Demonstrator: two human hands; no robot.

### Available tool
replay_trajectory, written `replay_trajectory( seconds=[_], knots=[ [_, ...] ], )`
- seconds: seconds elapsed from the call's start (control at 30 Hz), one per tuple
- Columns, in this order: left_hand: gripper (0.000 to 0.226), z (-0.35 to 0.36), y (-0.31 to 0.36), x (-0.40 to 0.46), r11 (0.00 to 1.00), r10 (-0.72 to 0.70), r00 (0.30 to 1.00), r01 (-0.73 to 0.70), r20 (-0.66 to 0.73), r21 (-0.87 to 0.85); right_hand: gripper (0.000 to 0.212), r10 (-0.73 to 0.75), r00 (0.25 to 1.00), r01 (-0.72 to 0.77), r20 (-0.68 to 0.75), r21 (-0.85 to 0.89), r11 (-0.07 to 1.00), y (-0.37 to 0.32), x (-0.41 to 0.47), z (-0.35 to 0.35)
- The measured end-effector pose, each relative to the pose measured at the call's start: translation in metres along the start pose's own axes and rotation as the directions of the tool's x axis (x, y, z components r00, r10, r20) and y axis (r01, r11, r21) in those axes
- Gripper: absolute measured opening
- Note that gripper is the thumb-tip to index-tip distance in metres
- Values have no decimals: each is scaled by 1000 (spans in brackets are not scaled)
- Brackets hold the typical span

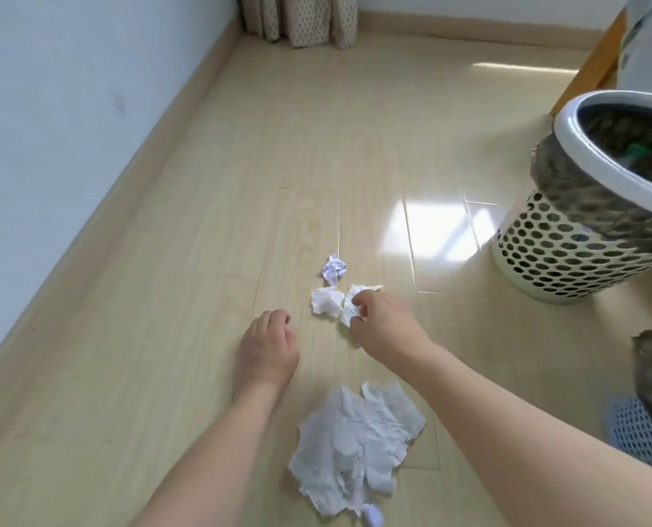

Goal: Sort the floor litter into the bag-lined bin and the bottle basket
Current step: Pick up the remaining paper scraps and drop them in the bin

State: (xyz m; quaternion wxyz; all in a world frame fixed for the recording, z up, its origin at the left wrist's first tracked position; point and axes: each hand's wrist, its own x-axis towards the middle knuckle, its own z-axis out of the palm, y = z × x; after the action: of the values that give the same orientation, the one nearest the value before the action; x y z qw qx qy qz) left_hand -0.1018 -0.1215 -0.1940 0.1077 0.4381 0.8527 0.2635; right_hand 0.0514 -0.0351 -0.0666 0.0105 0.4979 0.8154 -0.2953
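On the pale wood floor point(210, 207), at twelve o'clock from my arms: three paper wads. My right hand point(383, 323) pinches the nearest wad point(354, 298); a second wad point(327, 301) touches it at nine o'clock, a third point(334, 268) just beyond. My left hand point(269, 346), loosely curled, holds nothing. Flat tissue point(354, 443) at six o'clock. Bag-lined bin point(583, 207) at two o'clock. Curtain point(301, 19) in the far corner.
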Motion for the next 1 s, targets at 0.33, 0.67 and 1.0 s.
replay_trajectory(
  seconds=[0.33, 0.67, 1.0],
  knots=[
    [38, 22, -7, 141, 895, 438, 894, -443, 92, 57, 28, -57, 998, 39, -34, -401, 915, -8, 78, 48],
    [32, 33, -11, 179, 564, 794, 567, -822, 219, 81, 20, -46, 999, 42, -9, -251, 967, -7, 80, 38],
    [26, 31, -4, 181, 874, 446, 895, -439, 11, 211, 14, 150, 987, -137, -49, 201, 970, -14, 59, -21]
  ],
)
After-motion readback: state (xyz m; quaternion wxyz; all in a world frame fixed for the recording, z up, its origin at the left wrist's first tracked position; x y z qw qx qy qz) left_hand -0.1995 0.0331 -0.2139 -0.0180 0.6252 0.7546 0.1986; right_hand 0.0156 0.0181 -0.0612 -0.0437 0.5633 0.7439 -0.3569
